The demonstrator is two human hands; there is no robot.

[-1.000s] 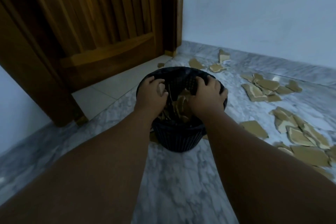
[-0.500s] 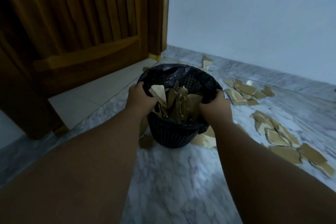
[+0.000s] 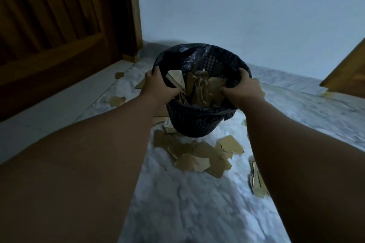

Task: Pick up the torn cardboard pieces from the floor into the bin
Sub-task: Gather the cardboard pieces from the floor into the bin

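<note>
Cardboard pieces [image 3: 197, 89] standing on end in black bin [image 3: 197, 124], mouth up, left hand [image 3: 158, 85] and right hand [image 3: 244, 89] gripping its rim

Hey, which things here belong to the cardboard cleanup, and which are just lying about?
Part of the job:
- black mesh plastic bin, gripped at its rim by the left hand and right hand
- torn brown cardboard pieces inside the bin
- pile of torn brown cardboard on the grey marble floor

Just there:
- brown wooden door
- pale painted wall
- wooden panel at the right edge
</note>
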